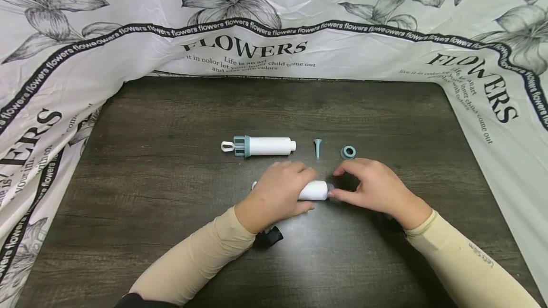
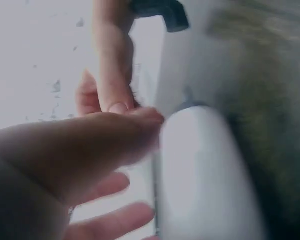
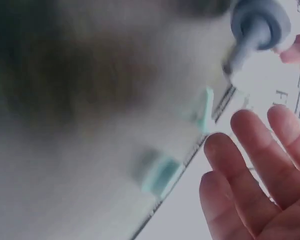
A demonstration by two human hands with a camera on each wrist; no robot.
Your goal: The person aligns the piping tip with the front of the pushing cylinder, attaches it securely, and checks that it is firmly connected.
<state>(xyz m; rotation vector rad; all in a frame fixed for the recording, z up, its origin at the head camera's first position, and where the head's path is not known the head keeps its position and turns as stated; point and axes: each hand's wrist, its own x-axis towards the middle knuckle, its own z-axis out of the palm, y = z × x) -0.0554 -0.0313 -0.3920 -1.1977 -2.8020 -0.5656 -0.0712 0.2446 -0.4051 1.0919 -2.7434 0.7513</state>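
Note:
My left hand [image 1: 276,194] lies over a white plastic tube [image 1: 314,190] and grips it, fingers on the far side and thumb on the near side. A white tip shows at the tube's left end; the palm hides its middle. At the right end sits a grey ringed end piece [image 3: 277,27] with a thin rod standing out from it. My right hand [image 1: 381,191] is beside that end, thumb tip close to the grey piece and fingers spread apart. Contact there cannot be told. The right wrist view shows its fingers [image 3: 257,145] nearly straight, holding nothing.
Behind the hands lies a similar white tube [image 1: 270,146] with a teal collar and white loop handle. A teal flared nozzle [image 1: 317,149] and a teal ring [image 1: 345,155] lie right of it. Flower-printed cloth [image 1: 257,56] surrounds the dark wooden table [image 1: 171,108].

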